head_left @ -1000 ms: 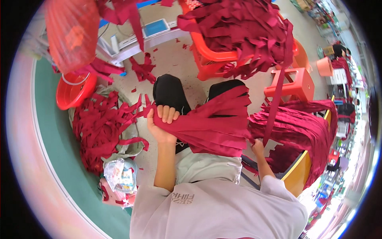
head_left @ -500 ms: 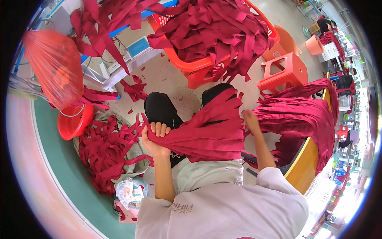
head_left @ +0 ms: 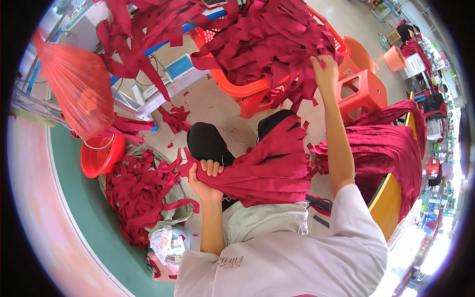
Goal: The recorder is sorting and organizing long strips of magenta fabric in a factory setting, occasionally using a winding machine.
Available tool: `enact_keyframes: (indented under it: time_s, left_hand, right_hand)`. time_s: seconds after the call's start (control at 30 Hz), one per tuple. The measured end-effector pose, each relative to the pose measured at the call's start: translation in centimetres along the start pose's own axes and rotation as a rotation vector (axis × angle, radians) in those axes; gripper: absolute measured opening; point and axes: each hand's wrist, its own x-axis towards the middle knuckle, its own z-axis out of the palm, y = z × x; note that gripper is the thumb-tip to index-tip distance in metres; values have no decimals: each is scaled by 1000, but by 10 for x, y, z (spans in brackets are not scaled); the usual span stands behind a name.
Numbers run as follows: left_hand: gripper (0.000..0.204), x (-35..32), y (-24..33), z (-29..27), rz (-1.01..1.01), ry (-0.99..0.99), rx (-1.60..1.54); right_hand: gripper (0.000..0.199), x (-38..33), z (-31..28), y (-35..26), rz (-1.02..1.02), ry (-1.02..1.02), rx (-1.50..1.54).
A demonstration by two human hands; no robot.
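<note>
My left hand [head_left: 206, 181] is closed around the gathered end of a bundle of dark red fabric strips [head_left: 267, 173]. The bundle fans out to the right across my lap and black-clad knees. My right hand [head_left: 325, 73] is stretched far forward, over the right side of a red plastic basket [head_left: 237, 90]. Its fingers are apart and slightly bent, at the edge of the heaped loose red strips [head_left: 267, 44]; no strip shows plainly in its grasp.
More strips hang over a yellow-edged board [head_left: 378, 205] on the right, near a red stool [head_left: 363, 94]. On the left are a hanging red plastic bag [head_left: 79, 91], a red basin [head_left: 101, 156] and a strip pile [head_left: 136, 193] on cloth. A blue-edged table [head_left: 185, 28] stands ahead.
My right hand has moved forward from beside the bundle's right end to the strips at the basket. My left hand still grips the bundle. The whole view has shifted slightly.
</note>
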Motion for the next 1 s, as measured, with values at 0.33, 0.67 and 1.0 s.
enact_keyframes:
  time_s: [0.33, 0.67, 1.0]
  left_hand:
    - [33, 1, -18, 13, -199, -37, 102]
    - [64, -10, -44, 25, -347, 3, 57]
    - [37, -23, -46, 14, -608, -175, 355]
  right_hand:
    - [30, -107, -109, -186, 444, -978, 948]
    - [20, -189, -111, -187, 28, -1662, 797]
    - [43, -154, -117, -135, 810, -914, 1138]
